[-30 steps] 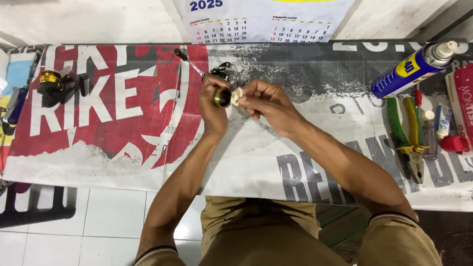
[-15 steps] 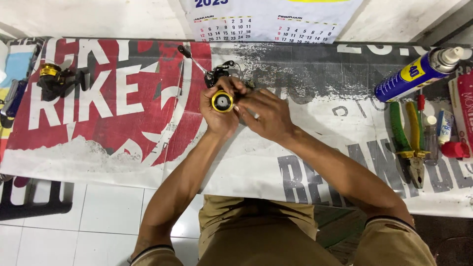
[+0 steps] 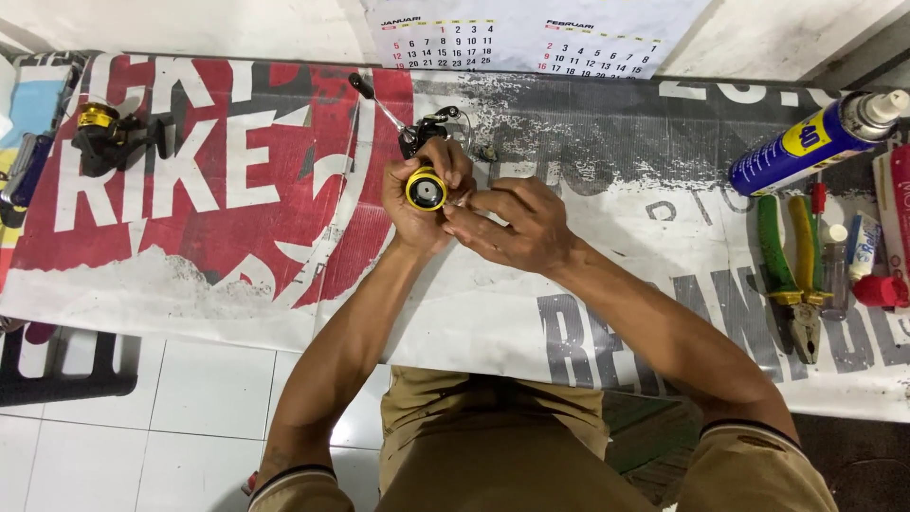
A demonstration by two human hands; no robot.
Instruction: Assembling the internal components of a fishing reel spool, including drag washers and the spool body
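My left hand [image 3: 414,210] grips a black fishing reel [image 3: 427,188] with a yellow spool end facing me, held just above the printed banner. Its thin crank handle [image 3: 372,98] sticks out toward the wall. My right hand [image 3: 512,226] rests against the reel's right side, fingertips touching just beside the yellow spool; whether it pinches a small part is hidden. Both forearms reach in from the bottom of the view.
A printed red, white and grey banner [image 3: 237,284] covers the work surface. A second black and gold reel [image 3: 109,137] lies far left. At right are a blue spray can [image 3: 815,137], green-handled pliers [image 3: 791,275], small bottles [image 3: 839,261] and a red cap [image 3: 882,289]. A calendar [image 3: 517,38] hangs on the wall.
The reel has turned so its yellow spool end faces me. My right hand slid from over the reel to its right side.
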